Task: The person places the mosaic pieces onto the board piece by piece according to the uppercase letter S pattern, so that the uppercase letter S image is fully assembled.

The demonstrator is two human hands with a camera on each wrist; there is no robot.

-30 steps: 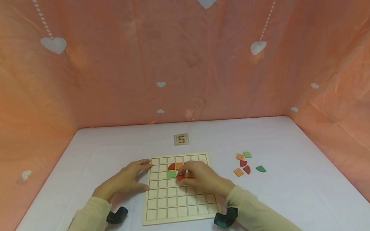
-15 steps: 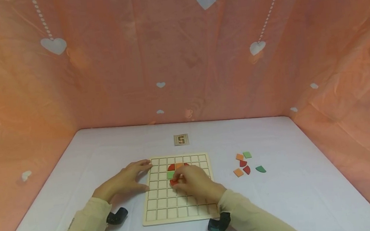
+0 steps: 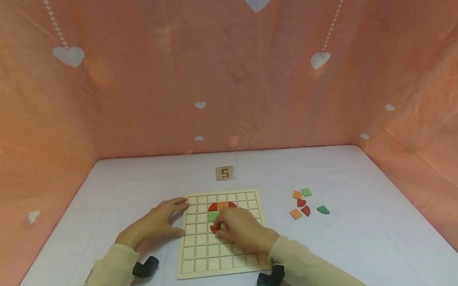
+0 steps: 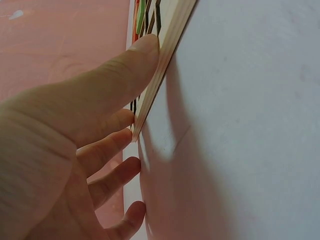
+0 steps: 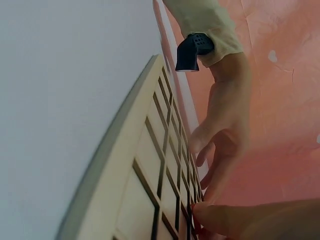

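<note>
A pale wooden grid board (image 3: 195, 264) lies on the white table. My left hand (image 3: 154, 224) rests at its left edge, fingers spread; the left wrist view shows the thumb (image 4: 145, 50) against the rim. Over the board's middle, my right hand (image 3: 244, 230) pinches a red quarter-circle tile (image 3: 213, 229) just below a light green square tile (image 3: 213, 216). Above that green tile, a row holds a red quarter-circle tile (image 3: 213, 207), an orange square tile (image 3: 222, 205) and another red quarter-circle tile (image 3: 232, 204). The right fingers hide the cells beneath them.
Several loose tiles lie right of the board, among them an orange square (image 3: 295, 214), a light green square (image 3: 307, 192) and a dark green quarter circle (image 3: 323, 210). A small pattern card (image 3: 225, 173) lies behind the board. Pink cloth walls surround the table.
My right hand has moved left and slightly toward me with the red tile, down to the cell below the green square. The left hand has stayed at the board's edge.
</note>
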